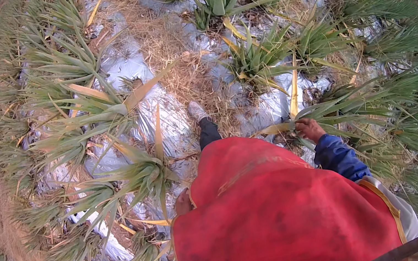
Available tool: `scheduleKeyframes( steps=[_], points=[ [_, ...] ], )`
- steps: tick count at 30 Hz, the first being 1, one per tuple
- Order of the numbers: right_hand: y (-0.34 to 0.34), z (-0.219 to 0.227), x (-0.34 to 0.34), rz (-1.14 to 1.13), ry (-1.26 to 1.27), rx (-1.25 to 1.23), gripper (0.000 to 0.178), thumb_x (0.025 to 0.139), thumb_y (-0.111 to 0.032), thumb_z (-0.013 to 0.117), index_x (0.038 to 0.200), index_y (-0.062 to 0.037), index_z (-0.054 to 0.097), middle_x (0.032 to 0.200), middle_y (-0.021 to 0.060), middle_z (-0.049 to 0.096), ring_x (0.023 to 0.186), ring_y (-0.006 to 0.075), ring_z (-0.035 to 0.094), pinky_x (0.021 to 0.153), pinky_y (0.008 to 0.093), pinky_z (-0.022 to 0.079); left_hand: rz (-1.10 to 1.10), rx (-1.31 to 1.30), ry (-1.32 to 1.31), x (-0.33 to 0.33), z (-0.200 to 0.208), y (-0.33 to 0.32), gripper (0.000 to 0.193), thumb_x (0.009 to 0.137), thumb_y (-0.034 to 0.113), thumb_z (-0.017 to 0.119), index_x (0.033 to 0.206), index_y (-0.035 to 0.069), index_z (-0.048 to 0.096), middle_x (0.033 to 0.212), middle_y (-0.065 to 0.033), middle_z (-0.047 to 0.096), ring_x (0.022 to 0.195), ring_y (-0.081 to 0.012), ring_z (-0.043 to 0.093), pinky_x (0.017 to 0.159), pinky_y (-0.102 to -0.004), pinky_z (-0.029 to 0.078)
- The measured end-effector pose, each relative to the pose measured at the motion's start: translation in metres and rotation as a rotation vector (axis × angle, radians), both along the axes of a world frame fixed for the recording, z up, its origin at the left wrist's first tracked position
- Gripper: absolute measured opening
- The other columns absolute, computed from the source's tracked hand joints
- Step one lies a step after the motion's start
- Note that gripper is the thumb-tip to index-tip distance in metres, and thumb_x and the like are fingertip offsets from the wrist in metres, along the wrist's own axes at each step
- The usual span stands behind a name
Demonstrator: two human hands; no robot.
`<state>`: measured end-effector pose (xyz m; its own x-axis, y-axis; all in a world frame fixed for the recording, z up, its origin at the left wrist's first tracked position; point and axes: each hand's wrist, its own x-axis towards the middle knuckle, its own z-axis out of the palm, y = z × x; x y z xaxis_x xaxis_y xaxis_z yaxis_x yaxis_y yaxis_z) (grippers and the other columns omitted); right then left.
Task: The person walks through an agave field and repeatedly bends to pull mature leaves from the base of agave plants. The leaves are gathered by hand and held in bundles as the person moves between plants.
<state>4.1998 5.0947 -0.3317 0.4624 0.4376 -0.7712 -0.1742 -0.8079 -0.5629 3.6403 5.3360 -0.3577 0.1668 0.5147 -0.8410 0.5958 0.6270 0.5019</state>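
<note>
My right hand, in a blue sleeve, reaches to the base of an aloe plant on the right. Its fingers are closed round a yellowish aloe leaf that points left from them. A second, brighter yellow leaf rises just beyond the fingertips. At the left edge of my red apron hangs my left hand, mostly covered, so its fingers do not show clearly. Closest to it is an aloe plant with one upright tan leaf.
Silvery plastic sheeting covers the beds on both sides. Dry straw lines the path between them, where my shoe stands. More aloe plants with spiky leaves grow in rows ahead and to the sides.
</note>
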Motion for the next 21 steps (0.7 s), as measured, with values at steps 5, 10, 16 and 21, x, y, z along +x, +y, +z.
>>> scheduleKeyframes(
  steps=[5,10,16,21],
  points=[
    [0.093,0.019,0.005,-0.062,0.006,-0.111,0.04,0.089,-0.02,0.057,0.121,0.0034,0.062,0.092,0.0105,0.069,0.075,0.0163,0.065,0.063,0.0303,0.052,0.181,-0.061,-0.129,0.062,0.042,0.125,0.057,0.095,0.037,0.056,0.139,0.001,0.047,0.109,-0.0131,0.067,0.091,-0.0182,0.063,0.071,-0.0324,0.052],
    [0.162,0.047,0.008,-0.052,0.004,-0.128,0.044,0.094,-0.029,0.054,0.126,0.0022,0.057,0.102,0.0107,0.068,0.085,0.0201,0.069,0.072,0.0315,0.053,0.041,-0.103,-0.136,0.077,0.012,0.244,0.065,0.095,0.046,0.057,0.141,0.002,0.042,0.123,-0.0174,0.062,0.114,-0.0283,0.061,0.081,-0.0387,0.054],
    [0.214,0.043,0.001,-0.171,-0.042,-0.034,0.046,0.096,-0.034,0.053,0.118,0.0051,0.061,0.101,0.0151,0.07,0.086,0.023,0.068,0.081,0.0352,0.052,-0.062,-0.076,-0.153,0.153,0.019,0.353,0.06,0.096,0.037,0.057,0.14,0.0,0.044,0.12,-0.0148,0.064,0.108,-0.0212,0.062,0.078,-0.0312,0.052],
    [0.24,0.022,0.006,-0.044,-0.123,0.029,0.058,0.098,-0.047,0.046,0.122,0.0031,0.059,0.107,0.0206,0.068,0.102,0.0317,0.065,0.092,0.0386,0.047,-0.175,-0.049,-0.155,0.201,0.029,0.413,0.061,0.096,0.04,0.058,0.141,0.002,0.042,0.123,-0.0158,0.062,0.111,-0.0216,0.061,0.082,-0.034,0.052]
  ],
)
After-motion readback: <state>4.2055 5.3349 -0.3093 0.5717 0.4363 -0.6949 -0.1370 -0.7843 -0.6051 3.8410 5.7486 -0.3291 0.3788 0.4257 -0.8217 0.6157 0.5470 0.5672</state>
